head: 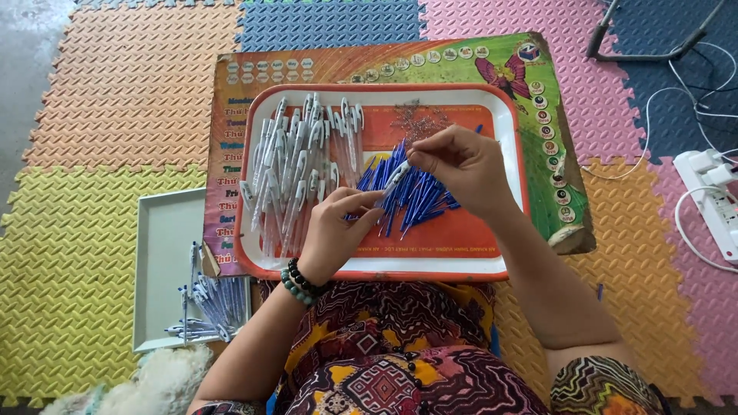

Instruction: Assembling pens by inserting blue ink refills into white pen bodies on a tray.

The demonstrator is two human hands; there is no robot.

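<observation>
where the lap meets the orange tray (pixel 507 265), the left hand (pixel 334 230) has its grip clamped on a white pen barrel (pixel 393 178); the right hand (pixel 461 165) pinches a part at the barrel's tip. beneath lie blue refills (pixel 419 201). white pen barrels (pixel 296 165) fill the tray's left side, springs (pixel 419 123) its far edge.

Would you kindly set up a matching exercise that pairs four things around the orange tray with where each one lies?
Things:
1. white pen barrels
2. blue refills
3. assembled pens
4. power strip

Places:
A. on the grey tray, lower left
B. left part of the orange tray
C. on the mat at the right edge
D. middle of the orange tray, under both hands

Pairs: 1-B, 2-D, 3-A, 4-C
</observation>
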